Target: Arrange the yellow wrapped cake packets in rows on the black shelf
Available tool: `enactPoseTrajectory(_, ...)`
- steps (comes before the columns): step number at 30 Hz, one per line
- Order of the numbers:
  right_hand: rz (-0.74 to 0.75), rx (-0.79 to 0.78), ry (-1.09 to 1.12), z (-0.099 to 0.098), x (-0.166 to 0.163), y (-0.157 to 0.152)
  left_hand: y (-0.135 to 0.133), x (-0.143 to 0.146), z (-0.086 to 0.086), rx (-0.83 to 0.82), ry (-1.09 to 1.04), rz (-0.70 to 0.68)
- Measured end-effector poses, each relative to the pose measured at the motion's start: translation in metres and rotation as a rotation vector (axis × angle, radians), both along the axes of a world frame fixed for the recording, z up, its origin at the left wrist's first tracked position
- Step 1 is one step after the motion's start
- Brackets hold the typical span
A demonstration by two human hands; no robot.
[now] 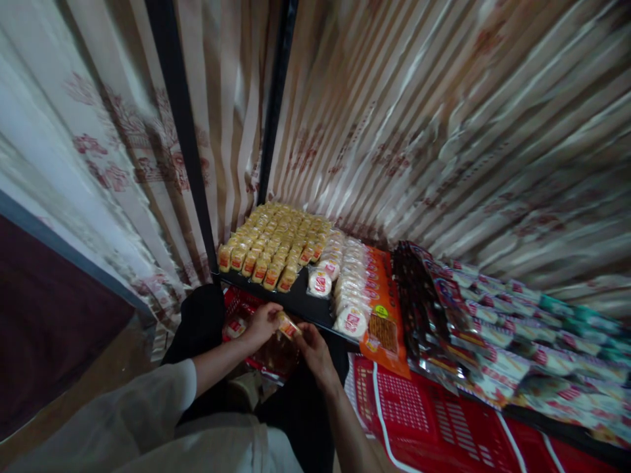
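Note:
My left hand and my right hand meet just below the edge of a black shelf. Both are closed on one small yellow wrapped snack packet with a red label. Under the hands sits a red basket holding more packets. On the shelf above, several rows of the same yellow packets stand upright. Beside them lie round white wrapped cakes with red labels.
An orange biscuit pack lies right of the cakes, then dark and colourful snack packs along the shelf. A red plastic crate is at lower right. Striped curtains hang behind. Black posts frame the corner.

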State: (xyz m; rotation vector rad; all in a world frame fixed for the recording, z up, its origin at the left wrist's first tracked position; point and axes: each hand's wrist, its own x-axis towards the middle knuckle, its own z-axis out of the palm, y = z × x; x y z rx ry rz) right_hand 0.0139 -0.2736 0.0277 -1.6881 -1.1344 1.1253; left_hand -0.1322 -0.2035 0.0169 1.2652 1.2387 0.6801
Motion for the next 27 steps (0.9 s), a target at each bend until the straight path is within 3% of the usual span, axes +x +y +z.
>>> enactPoseTrajectory(4,0.004,0.048,-0.066,0.004,0.009,-0.002,0.003,0.009,0.022,0.376,0.150,-0.208)
enactPoseTrajectory(10,-0.055,0.247,-0.254,0.018,0.025,0.009,0.014,0.032,0.059,0.719,0.261,-0.498)
enactPoseTrajectory(13,-0.075,0.310,-0.311,0.029,0.036,0.021,0.023,0.049,0.071,0.809,0.257,-0.508)
enactPoseTrajectory(16,-0.108,0.310,-0.306,0.042,0.051,0.036,0.028,0.067,0.076,0.825,0.207,-0.380)
enactPoseTrajectory(21,-0.223,0.300,-0.295,0.069,0.080,0.072,0.024,0.095,0.056,0.768,0.131,-0.204)
enactPoseTrajectory(27,-0.252,0.335,-0.380,0.073,0.108,0.126,0.038,0.126,0.015,0.427,0.324,-0.079)
